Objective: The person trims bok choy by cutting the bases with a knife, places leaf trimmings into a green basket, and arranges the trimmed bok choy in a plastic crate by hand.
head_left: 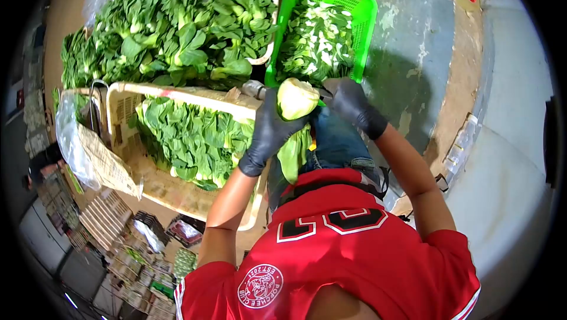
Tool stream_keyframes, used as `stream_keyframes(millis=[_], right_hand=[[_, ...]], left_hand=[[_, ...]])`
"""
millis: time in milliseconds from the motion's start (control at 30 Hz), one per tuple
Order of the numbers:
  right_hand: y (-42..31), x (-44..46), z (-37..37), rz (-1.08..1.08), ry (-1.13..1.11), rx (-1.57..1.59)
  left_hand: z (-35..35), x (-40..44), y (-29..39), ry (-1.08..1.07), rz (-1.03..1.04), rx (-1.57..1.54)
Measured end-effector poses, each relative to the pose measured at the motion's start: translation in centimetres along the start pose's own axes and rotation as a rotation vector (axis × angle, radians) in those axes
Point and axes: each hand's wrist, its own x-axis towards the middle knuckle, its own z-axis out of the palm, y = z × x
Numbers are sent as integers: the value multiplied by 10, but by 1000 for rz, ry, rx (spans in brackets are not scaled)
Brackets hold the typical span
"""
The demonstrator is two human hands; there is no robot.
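It is judged that the handling of 1 bok choy [296, 100] is in hand, at its pale base. It is held over the lap by the left hand [273, 134], which is closed around it; the base is turned up, and the leaves are hung down below the palm. The right hand [351, 106] is placed just beside the base, with curled fingers. Near them a thin dark edge [324, 93] is seen (perhaps a blade), but whether it is gripped cannot be told. For any move at the base, a steady left hold is called for, and the left fingers should be kept away from that edge.

On the far side of the hands, the near part of the green crate [369, 30] is close, so its raised rim should be cleared if the hands are moved forward. In it, leaves and pale pieces are seen. On the left, less room is given: the left forearm is near the side of the beige crate [177, 91], in which more greens [195, 137] are laid, and beyond it a high heap [189, 36] is spread. The more open room is found on the right, over the grey floor [407, 84].
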Motion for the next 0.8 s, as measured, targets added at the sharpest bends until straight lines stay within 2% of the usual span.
stream_keyframes(millis=[67, 167, 200, 233, 267, 333, 367, 400, 433, 467, 567, 633, 700, 733, 767, 800], right_hand=[[23, -9, 15, 189, -41, 35], [63, -25, 29, 440, -156, 150], [110, -40, 48, 538, -97, 194], [166, -65, 58, 602, -185, 294], [168, -67, 50, 628, -161, 266], [133, -68, 12, 551, -21, 433], [96, -52, -13, 439, 128, 620], [68, -37, -22, 304, 126, 676], [49, -30, -29, 72, 95, 758], [28, -25, -34, 64, 152, 728], [-4, -17, -59, 29, 198, 758], [-6, -15, -75, -28, 152, 600], [-1, -18, -80, -61, 119, 509], [3, -19, -81, -69, 107, 495], [7, -20, -82, -78, 96, 480], [10, -20, -82, -60, 75, 473]], left_hand=[[17, 7, -7, -61, -57, 7], [31, 13, -13, -130, -23, 17], [28, 13, -2, -123, 89, -26], [26, 16, 14, -122, 60, -9], [25, 22, 18, -65, 98, -24], [28, 34, 11, -18, 142, -2], [35, 41, 6, -88, 47, -111], [40, 47, 5, -105, 69, -124], [45, 48, 5, -126, 77, -144], [48, 49, 15, -157, 50, -153], [33, 54, 15, -194, 237, 63], [10, 59, 18, -373, 165, -102], [-3, 70, 16, -491, 192, -131], [-7, 73, 14, -504, 168, -158], [-7, 79, 9, -482, 242, -157], [-3, 83, 5, -494, 112, -352]])
